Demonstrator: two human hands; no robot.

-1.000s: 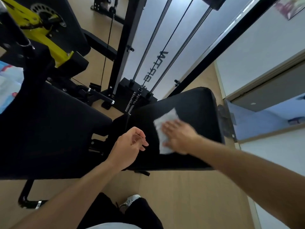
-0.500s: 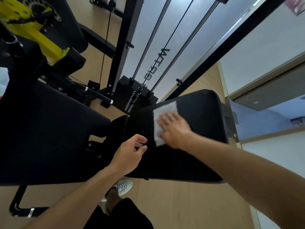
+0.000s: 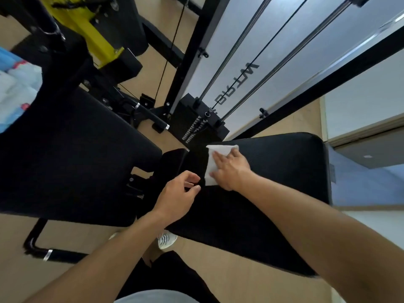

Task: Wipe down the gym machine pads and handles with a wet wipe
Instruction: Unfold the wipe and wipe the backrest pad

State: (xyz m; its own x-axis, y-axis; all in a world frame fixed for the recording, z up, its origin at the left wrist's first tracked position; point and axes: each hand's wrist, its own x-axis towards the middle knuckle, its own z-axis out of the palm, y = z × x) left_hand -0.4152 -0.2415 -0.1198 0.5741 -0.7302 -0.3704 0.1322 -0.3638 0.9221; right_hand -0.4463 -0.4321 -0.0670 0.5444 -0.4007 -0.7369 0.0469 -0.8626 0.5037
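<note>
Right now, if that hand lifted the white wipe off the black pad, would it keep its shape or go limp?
Probably limp: the wet wipe lies thin and flat under the right hand, following the surface of the black seat pad. It looks very light, likely to drape from the fingers. Being damp, it may cling slightly to the pad rather than slide off freely.

We read one marking only: dark block lettering on the pale panel (image 3: 251, 62) behind the guide rods (image 3: 231, 51) and cable (image 3: 260, 55), above the weight stack (image 3: 196, 121). It appears upside down to us and partly crossed by the cable, so we cannot make out the letters reliably.
</note>
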